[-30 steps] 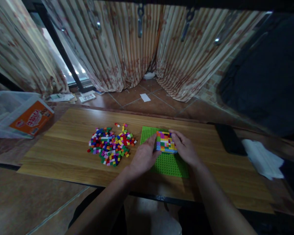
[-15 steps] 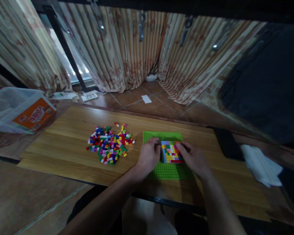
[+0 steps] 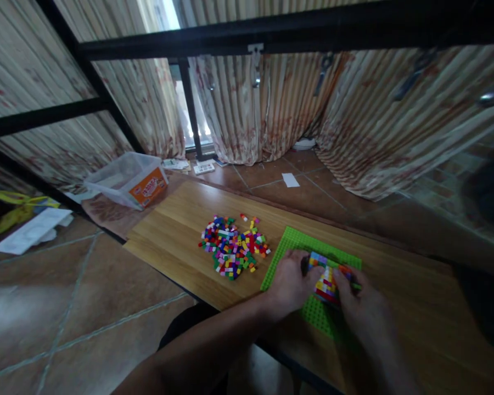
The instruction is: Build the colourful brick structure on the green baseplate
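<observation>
One left hand [image 3: 291, 281] and one right hand [image 3: 364, 303] kept their grip clamped around one multicoloured, rectangular brick slab [image 3: 326, 283] over one studded green baseplate [image 3: 292, 240].

The fingers of the left hand [image 3: 290, 281] and of the blurred right hand [image 3: 365, 304] cover the side edges of the brick block [image 3: 324, 284], and both hands hide some part of the green baseplate [image 3: 290, 240]. In the brick pile [image 3: 233, 247] the studs, and on the orange label [image 3: 149, 188] the writing, are too small to tell. The curtains [image 3: 239, 120] are cut off at the top, and the table [image 3: 170, 238] at the lower right.
</observation>
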The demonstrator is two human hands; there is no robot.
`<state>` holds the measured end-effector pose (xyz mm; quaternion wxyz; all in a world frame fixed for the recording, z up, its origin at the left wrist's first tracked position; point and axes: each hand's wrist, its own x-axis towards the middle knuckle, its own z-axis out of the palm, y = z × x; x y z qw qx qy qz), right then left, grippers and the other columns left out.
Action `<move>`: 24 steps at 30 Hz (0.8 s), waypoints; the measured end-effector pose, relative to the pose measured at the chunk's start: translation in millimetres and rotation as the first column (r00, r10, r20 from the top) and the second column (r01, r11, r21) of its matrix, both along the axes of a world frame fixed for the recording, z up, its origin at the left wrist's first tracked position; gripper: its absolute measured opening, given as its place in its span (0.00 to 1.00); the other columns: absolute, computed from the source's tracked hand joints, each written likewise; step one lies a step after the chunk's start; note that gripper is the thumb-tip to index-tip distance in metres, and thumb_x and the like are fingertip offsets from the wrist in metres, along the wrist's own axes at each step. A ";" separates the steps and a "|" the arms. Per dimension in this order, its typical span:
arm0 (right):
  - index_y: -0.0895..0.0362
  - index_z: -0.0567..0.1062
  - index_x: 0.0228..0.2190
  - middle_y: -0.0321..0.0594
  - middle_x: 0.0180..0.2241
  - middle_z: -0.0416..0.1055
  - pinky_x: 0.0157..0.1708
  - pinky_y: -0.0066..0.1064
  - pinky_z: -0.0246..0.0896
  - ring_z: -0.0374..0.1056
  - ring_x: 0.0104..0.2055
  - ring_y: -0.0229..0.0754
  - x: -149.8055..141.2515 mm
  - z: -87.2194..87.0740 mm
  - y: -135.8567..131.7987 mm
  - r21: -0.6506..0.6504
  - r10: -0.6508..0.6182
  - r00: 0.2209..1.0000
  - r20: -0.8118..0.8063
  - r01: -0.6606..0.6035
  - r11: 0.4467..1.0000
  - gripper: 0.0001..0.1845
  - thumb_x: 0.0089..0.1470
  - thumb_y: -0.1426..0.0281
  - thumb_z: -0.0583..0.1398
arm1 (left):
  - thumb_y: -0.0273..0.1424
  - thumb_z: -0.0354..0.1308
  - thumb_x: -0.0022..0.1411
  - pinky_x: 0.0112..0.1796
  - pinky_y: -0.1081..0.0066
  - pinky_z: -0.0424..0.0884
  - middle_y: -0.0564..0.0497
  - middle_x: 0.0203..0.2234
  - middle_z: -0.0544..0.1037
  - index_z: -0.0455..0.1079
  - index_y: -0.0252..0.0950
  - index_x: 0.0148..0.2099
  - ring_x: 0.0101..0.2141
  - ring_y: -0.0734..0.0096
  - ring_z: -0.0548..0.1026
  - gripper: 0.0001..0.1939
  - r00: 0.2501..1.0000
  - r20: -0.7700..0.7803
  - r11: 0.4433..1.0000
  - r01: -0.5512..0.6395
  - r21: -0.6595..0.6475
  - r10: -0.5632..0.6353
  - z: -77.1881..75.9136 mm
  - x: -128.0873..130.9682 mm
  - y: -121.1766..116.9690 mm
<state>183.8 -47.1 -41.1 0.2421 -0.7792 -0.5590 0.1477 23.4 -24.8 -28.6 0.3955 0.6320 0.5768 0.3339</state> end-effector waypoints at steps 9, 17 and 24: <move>0.62 0.74 0.51 0.56 0.36 0.78 0.35 0.45 0.69 0.75 0.36 0.59 4.5 -4.0 4.3 -0.084 0.047 0.992 0.114 -0.038 0.996 0.42 0.56 0.42 0.45 | 0.43 0.54 0.64 0.49 0.64 0.73 0.40 0.45 0.77 0.73 0.32 0.53 0.45 0.60 0.75 0.23 0.998 0.012 0.998 0.058 0.002 -0.058 1.0 -7.0 -0.9; 0.53 0.77 0.48 0.53 0.31 0.78 0.33 0.48 0.68 0.75 0.32 0.60 12.9 10.4 13.4 -0.150 -0.041 0.991 0.124 0.059 0.987 0.40 0.55 0.40 0.43 | 0.33 0.53 0.65 0.47 0.67 0.72 0.45 0.41 0.81 0.76 0.35 0.49 0.41 0.66 0.78 0.15 0.992 -0.090 0.983 -0.076 0.168 0.093 24.6 -73.0 42.1; 0.53 0.79 0.42 0.50 0.26 0.77 0.28 0.49 0.66 0.72 0.26 0.59 10.9 9.6 18.9 -0.118 -0.063 0.994 0.091 0.073 0.990 0.32 0.53 0.45 0.49 | 0.33 0.56 0.62 0.50 0.63 0.70 0.40 0.46 0.80 0.74 0.32 0.53 0.48 0.58 0.76 0.19 0.782 -0.403 0.876 -0.464 0.132 0.475 36.9 -179.5 71.0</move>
